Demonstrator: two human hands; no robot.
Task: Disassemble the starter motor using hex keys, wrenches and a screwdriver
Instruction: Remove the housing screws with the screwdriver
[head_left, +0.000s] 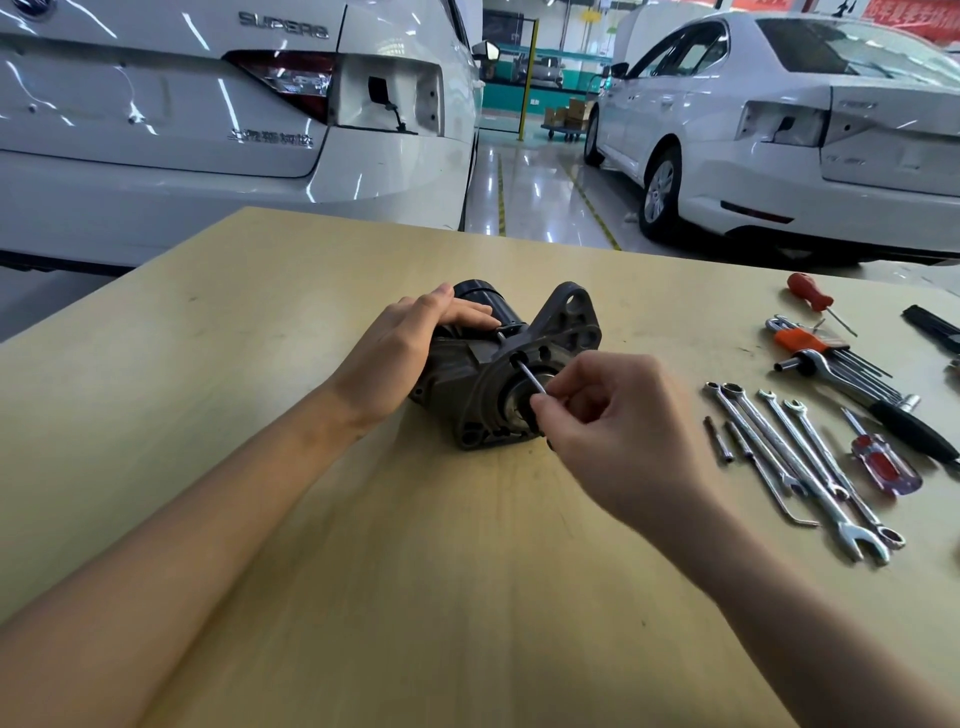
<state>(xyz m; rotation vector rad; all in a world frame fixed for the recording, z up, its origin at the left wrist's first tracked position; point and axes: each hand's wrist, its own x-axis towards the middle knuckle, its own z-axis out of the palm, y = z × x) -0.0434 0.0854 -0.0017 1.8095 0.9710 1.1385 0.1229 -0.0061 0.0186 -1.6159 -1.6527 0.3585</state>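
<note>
The starter motor (498, 374) lies on the counter (415, 571); judged heavy, rigid. Left hand (395, 358) rests flat on its body. Right hand (608, 415) pinches a hex key (530, 379) entering the flange.

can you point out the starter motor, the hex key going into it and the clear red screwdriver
starter motor (470, 374): head view, on the dark housing beside the mounting flange
hex key (530, 378): head view, on the bare shaft between the flange hole and the right hand
clear red screwdriver (883, 467): head view, on its see-through handle
</note>
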